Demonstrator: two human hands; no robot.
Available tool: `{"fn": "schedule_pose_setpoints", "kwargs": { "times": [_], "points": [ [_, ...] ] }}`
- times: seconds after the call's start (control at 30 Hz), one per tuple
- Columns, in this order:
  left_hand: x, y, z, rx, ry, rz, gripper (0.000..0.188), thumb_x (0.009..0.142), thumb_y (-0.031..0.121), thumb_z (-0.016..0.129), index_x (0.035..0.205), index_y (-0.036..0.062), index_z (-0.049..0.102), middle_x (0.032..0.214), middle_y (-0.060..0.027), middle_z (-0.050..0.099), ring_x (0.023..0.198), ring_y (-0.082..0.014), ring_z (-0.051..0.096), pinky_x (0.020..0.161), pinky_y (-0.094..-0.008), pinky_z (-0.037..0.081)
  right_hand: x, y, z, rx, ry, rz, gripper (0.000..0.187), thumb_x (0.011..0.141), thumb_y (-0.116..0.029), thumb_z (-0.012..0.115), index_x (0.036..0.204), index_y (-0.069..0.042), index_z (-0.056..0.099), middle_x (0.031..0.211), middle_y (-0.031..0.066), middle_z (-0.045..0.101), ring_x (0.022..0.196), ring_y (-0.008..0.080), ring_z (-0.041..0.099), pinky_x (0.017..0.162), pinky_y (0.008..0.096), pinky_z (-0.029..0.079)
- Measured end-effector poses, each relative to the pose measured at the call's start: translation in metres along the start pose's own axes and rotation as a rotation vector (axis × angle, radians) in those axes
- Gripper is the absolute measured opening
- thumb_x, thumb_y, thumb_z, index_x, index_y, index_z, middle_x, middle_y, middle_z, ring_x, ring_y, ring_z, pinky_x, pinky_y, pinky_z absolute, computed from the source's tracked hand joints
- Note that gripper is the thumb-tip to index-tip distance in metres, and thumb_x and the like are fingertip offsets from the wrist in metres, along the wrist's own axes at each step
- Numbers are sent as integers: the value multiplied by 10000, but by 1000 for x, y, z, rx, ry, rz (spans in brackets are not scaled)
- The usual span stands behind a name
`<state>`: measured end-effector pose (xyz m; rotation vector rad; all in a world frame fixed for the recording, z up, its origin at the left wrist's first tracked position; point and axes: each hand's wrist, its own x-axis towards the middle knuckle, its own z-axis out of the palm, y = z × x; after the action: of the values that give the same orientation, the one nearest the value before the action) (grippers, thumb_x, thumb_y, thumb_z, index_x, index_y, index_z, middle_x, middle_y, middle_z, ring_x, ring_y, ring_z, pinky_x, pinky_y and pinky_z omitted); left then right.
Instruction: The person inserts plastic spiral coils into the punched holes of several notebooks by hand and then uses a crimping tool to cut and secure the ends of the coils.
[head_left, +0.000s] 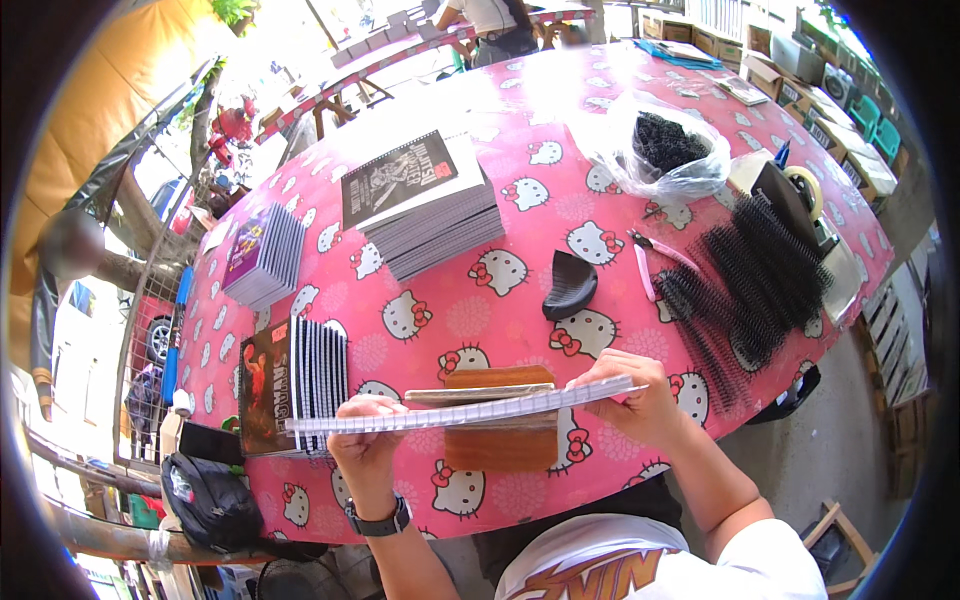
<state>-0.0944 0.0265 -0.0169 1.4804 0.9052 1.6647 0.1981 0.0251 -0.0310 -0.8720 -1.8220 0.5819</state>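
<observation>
My left hand (365, 440), with a dark watch (385, 518) on its wrist, grips the left end of a thin white stack of punched pages (470, 411). The right end of the stack is in my right hand (635, 395), with the fingers over its far side. It is held edge-on, bowed slightly, with evenly spaced marks along the edge. Below it lies a brown wooden block (500, 452), partly covered, with a thin flat piece (478, 394) on or just above it. A black half-moon-shaped piece (571, 285) and pink-handled pliers (655, 262) lie beyond.
Black binding coils (760, 285) are heaped at the right, behind them an open plastic bag (665, 150) of black coils. Stacks of spiral notebooks (420, 205) stand left on the pink cat-print tablecloth (470, 320). A black bag (208, 500) sits by the left edge; another person (495, 30) is far off.
</observation>
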Motion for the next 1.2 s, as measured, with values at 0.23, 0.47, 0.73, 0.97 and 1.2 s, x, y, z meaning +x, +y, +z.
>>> {"fn": "schedule_pose_setpoints", "kwargs": {
  "times": [0.23,0.47,0.73,0.97,1.2],
  "points": [
    [26,12,9,83,-75,-216,229,708,-63,727,859,-24,560,774,-58,631,662,-79,564,617,-208,460,-4,2,-5,-29,6,21,217,687,-59,729,892,-39,660,831,93,652,718,261,620,628,330,484],
    [1,-24,-12,33,-6,-278,399,725,-105,606,1095,0,498,1016,-46,542,885,-124,527,731,-260,466,-21,14,22,126,-55,71,725,754,-157,721,1334,-66,295,1190,216,488,1040,384,516,877,408,436],
    [37,-76,-20,-185,68,-151,516,759,168,622,1225,40,437,1067,-41,517,971,-149,491,842,-309,392,10,33,57,-220,-219,192,728,790,-241,679,1352,-26,269,1301,216,423,1142,370,470,965,422,396],
    [67,-58,-6,-213,329,-116,218,877,199,559,1004,22,556,854,-7,545,738,-61,492,704,-212,396,3,55,-49,-755,109,509,272,739,-204,709,934,-35,625,943,124,630,904,268,582,796,372,471],
    [57,-58,-13,-82,293,-205,187,914,205,505,937,33,576,696,14,491,659,-57,475,622,-203,377,-26,91,-71,-946,130,642,254,733,-170,711,915,-23,612,918,137,616,883,317,593,788,384,479]
  ]
}}
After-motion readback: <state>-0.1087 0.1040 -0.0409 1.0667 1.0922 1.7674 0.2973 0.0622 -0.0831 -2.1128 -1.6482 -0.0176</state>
